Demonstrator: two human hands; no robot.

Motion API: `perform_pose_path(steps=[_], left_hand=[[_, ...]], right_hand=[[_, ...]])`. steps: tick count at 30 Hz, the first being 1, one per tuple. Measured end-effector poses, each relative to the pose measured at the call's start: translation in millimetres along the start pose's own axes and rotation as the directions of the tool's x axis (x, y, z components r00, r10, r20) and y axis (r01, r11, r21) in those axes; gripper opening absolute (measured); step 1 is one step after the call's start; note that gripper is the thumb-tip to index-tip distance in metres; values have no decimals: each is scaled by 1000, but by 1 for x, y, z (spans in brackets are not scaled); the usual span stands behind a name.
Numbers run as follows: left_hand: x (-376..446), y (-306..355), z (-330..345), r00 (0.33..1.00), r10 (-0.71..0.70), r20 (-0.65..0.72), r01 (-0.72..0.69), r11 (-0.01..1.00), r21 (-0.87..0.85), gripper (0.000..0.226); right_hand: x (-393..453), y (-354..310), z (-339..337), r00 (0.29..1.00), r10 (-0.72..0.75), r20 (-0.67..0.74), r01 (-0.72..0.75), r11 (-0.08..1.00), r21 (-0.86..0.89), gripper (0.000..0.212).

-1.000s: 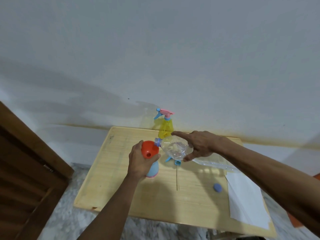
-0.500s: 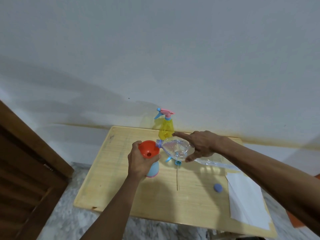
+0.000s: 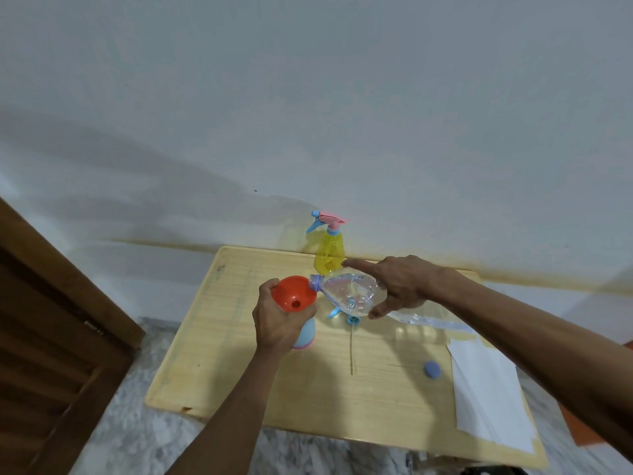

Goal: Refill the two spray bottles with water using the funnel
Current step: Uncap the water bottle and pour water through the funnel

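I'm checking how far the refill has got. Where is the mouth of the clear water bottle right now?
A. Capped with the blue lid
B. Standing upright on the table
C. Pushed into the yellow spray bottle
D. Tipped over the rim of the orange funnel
D: the right hand tilts the clear water bottle so its uncapped neck sits at the orange funnel rim.

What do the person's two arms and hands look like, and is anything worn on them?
Both forearms are bare as far as the picture shows: no sleeve, glove, watch or bracelet is visible. The left hand and the right hand show no rings that I can make out. The arms enter from the bottom and the right edge, so the upper arms are out of view.
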State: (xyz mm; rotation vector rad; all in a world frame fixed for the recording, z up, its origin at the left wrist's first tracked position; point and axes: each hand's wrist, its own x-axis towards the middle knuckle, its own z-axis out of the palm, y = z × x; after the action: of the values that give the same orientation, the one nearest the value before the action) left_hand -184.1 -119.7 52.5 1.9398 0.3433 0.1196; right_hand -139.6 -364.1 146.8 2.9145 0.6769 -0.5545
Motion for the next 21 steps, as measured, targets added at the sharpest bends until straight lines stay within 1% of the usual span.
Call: perform_pose_path(steps=[5, 15, 21], left_hand=[[-1, -5, 2, 999, 25, -34, -25, 1000, 13, 94], [-5, -7, 3, 998, 46, -52, -45, 999, 17, 94], [-6, -9, 1, 997, 51, -54, -52, 999, -18, 94]], right_hand=[[-2, -1, -2, 1000, 6, 7, -6, 1000, -21, 108], [-9, -6, -7, 1000, 2, 18, -1, 999, -40, 107], [-8, -8, -8, 1000, 4, 21, -3, 998, -66, 108]])
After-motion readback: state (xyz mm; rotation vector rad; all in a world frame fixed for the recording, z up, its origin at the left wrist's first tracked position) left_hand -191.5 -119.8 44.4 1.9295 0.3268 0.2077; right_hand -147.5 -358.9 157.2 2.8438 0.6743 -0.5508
